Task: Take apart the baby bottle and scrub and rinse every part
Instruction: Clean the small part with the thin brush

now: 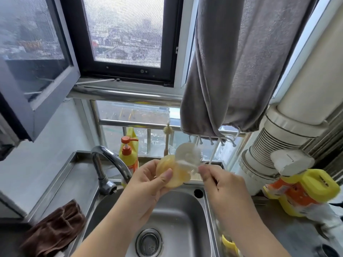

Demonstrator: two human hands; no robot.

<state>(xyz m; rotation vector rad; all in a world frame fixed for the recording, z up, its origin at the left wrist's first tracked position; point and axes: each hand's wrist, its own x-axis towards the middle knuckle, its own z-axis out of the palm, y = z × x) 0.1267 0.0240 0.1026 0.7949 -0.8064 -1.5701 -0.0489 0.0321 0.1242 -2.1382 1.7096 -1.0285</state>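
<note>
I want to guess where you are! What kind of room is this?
Most likely a home kitchen, high up in a tall building. There is a steel sink with a curved tap, a pump bottle of dish soap on the ledge, and the window looks down over city rooftops.

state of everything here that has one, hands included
left hand: pinches the yellowish bottle part over the sink
right hand: grips the white brush, whose head is against the part
faucet: no water visible
window: left pane swung open
pump soap bottle: upright behind the faucet
brown cloth: crumpled left of the sink
grey towel: hanging
</note>
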